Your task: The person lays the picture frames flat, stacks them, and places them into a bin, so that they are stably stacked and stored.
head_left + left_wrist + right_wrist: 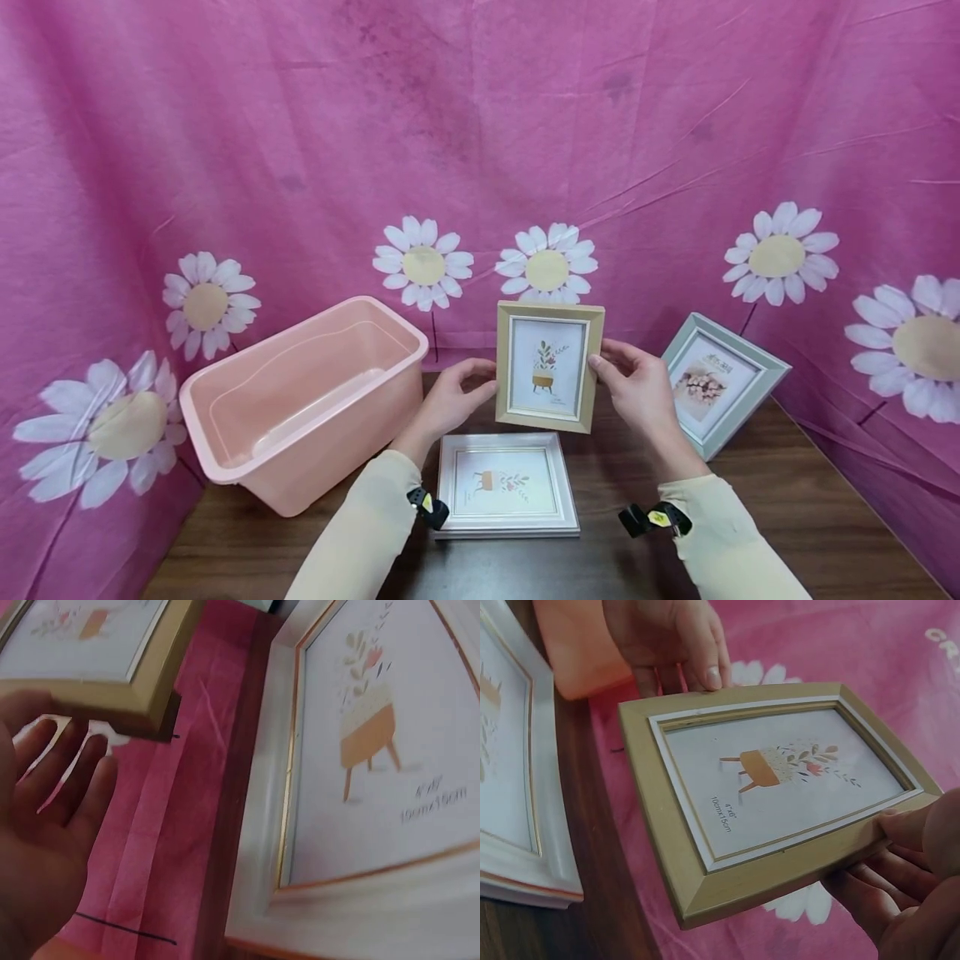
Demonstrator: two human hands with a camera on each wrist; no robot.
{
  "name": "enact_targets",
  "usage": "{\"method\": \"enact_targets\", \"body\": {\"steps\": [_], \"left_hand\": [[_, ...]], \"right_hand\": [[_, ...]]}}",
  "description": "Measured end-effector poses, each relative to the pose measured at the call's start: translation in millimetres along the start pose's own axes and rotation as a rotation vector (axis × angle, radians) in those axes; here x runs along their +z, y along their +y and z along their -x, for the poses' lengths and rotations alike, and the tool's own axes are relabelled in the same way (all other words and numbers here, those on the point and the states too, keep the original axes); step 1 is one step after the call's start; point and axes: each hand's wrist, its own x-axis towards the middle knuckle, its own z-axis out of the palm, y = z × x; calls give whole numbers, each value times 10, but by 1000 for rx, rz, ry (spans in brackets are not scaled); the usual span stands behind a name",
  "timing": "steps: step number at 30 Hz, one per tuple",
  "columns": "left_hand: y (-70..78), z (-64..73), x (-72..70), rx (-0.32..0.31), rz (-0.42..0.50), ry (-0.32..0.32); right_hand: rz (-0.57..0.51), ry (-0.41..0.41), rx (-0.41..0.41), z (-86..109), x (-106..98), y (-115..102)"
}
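Observation:
A tan picture frame (pixel 506 367) with a potted-plant print stands upright, facing me, above the dark wooden table. My right hand (pixel 641 387) grips its right edge, thumb on the front and fingers behind, as the right wrist view shows. At the opposite edge is my left hand (pixel 457 396), its fingers (pixel 94 787) spread and extended, with the fingertips right at the border. Below lies a white picture frame (pixel 562 487) with gold-coloured trim, face up on the table, between my forearms.
On the left stands a pink plastic tub (pixel 352 437), its inside visible. A pale grey-green picture frame (pixel 742 417) leans at a slant on the right, partly behind my right hand. A pink curtain (pixel 480 125) with printed daisies hangs behind the table.

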Motion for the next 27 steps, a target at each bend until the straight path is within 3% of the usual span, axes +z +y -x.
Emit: {"method": "enact_targets", "body": {"steps": [9,16,20,27], "left_hand": [[55,140,-149,16,62,-151],[-1,209,-240,53,216,-301],[-17,209,-268,61,272,-353],[-2,225,-291,30,361,-468]], "right_hand": [[-2,-28,-10,166,-85,-129],[-18,-53,0,268,-99,-212],[-18,-59,4,319,-107,-257],[-36,-70,-21,394,-112,-321]]}}
